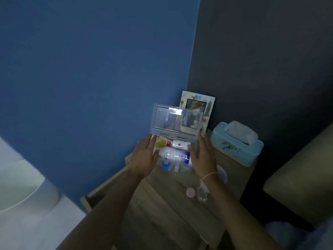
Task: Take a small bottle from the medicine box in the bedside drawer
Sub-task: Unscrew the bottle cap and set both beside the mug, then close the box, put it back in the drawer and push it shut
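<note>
A clear plastic medicine box (pixel 193 166) stands on the wooden bedside table (pixel 167 201), its lid (pixel 175 121) raised upright. Inside lie a small white bottle (pixel 180 143), a larger white and blue bottle (pixel 177 155), a yellow packet (pixel 160 142) and a small blue item (pixel 165 165). My left hand (pixel 144 156) rests against the box's left side with fingers spread. My right hand (pixel 203 156) lies flat against its right side, fingers spread too. Neither hand holds a bottle.
A picture frame (pixel 198 105) leans on the dark wall behind the box. A teal tissue box (pixel 236 143) stands at the right. A small pink round object (pixel 190 192) and a clear item (pixel 201 194) lie on the tabletop. An open drawer edge (pixel 104 184) shows at left.
</note>
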The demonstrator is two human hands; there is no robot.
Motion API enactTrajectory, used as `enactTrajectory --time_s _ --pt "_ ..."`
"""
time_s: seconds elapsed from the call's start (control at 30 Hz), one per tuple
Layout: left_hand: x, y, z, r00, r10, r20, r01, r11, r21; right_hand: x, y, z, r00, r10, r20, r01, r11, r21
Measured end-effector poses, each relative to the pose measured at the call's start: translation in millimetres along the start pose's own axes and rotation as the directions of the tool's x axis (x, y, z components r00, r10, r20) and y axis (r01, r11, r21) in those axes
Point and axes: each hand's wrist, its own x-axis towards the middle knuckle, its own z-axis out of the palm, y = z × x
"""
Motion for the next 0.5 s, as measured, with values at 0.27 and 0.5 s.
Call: enactTrajectory --time_s 0.27,0.5 --pt "129.0 -39.0 23.6 0.977 -0.168 0.135 0.203 0.923 -0.325 102.5 22.9 36.7 0.892 0.446 0.079 -0.44 0.813 0.382" --pt "140.9 -35.7 36.6 0.95 -0.298 0.094 0.288 0.719 -0.633 117.8 30.7 47.1 0.777 0.626 0.07 -0.462 0.49 0.739"
